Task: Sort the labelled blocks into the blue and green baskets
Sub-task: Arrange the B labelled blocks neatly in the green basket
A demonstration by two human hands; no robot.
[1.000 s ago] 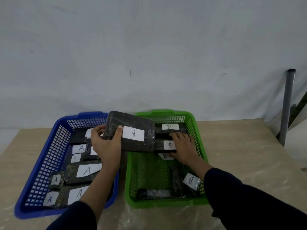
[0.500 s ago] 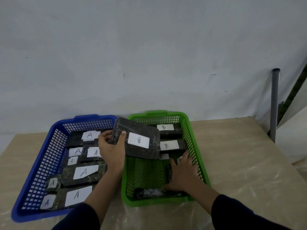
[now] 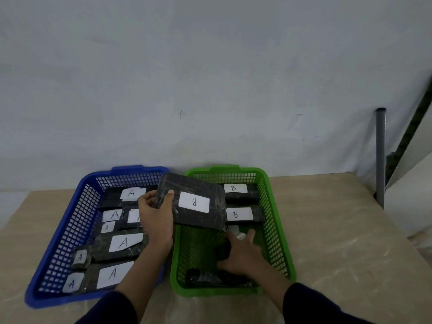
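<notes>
Your left hand is clamped on the near-left edge of a large black block labelled B, thumb on its top face, holding it tilted in the air over the far-left corner of the green basket. Your right hand is down inside that basket, fingers curled around a small dark block on its floor, seemingly shifting it aside. Two B blocks already lie at the far end of the green basket, and the blue basket is full of A blocks. You appear to be clearing a spot, so next free the open floor in the middle, lift your right hand clear, then lower the big block flat onto the mesh.
</notes>
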